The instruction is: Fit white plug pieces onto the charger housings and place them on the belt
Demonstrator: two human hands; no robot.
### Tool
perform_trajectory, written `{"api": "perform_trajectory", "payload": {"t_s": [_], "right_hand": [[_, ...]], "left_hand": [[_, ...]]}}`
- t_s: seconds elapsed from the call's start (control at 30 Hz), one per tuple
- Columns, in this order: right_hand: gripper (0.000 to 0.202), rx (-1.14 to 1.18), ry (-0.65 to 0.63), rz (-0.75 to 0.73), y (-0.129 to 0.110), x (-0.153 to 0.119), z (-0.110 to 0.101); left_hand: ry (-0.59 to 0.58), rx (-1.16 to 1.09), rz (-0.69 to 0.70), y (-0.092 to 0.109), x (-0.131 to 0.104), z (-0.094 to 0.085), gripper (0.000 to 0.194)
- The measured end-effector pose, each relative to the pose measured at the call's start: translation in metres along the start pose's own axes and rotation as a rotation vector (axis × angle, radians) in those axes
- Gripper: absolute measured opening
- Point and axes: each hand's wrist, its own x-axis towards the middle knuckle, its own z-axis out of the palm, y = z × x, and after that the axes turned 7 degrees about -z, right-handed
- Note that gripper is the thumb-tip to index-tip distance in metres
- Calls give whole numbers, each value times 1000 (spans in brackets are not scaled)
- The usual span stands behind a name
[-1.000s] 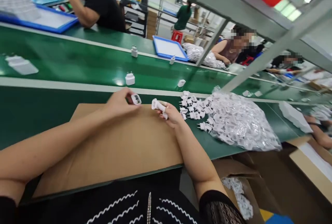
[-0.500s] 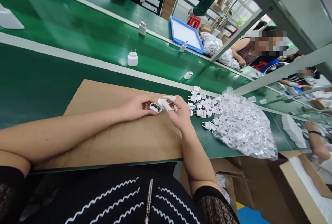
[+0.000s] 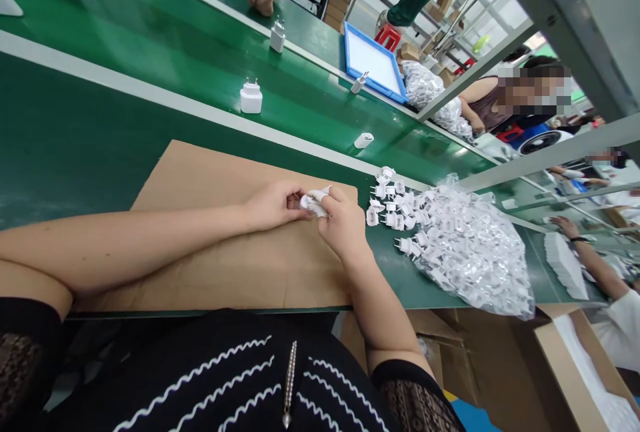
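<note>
Over the brown cardboard sheet (image 3: 240,265), my left hand (image 3: 274,207) is closed around a white charger housing (image 3: 303,203), now mostly hidden by the fingers. My right hand (image 3: 344,222) meets it from the right, with white covers on its thumb and finger, pinching a white plug cap against the housing's end. How far the cap is seated cannot be seen. To the right of my right hand lie several loose white plug caps (image 3: 395,220), spilling from a clear plastic bag (image 3: 475,252) full of them.
Beyond a pale rail, several white chargers, including an upright one (image 3: 251,97), stand on the green conveyor belt (image 3: 165,45). A blue-rimmed tray (image 3: 377,62) lies on the far side. Co-workers sit opposite and to the right. An open carton (image 3: 575,352) stands low at right.
My right hand has brought the plug cap against the housing, covering its open end, which showed a green board inside. Opposite, a co-worker's fist has come into view.
</note>
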Motion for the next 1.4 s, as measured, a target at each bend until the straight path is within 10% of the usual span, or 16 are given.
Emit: {"api": "perform_trajectory", "payload": {"t_s": [0.33, 0.53, 0.73, 0.97, 1.07, 1.2, 1.3, 1.4], "right_hand": [[30, 367, 138, 132, 6, 6, 17], [48, 580, 193, 364, 51, 4, -9], [29, -2, -88, 799, 104, -23, -41], [43, 32, -152, 781, 109, -22, -35], [31, 68, -139, 775, 109, -21, -35], [25, 183, -31, 762, 109, -21, -34], [28, 564, 174, 628, 105, -15, -27], [34, 1078, 182, 514, 96, -5, -16]], "left_hand": [[173, 521, 402, -3, -9, 7, 38], [12, 300, -45, 18, 24, -19, 36], [416, 431, -248, 12, 112, -76, 38], [562, 436, -400, -8, 158, -105, 37], [621, 431, -401, -9, 153, -104, 51], [832, 544, -21, -2, 149, -88, 67], [599, 610, 185, 8, 160, -63, 55], [408, 555, 74, 18, 183, -33, 62]]}}
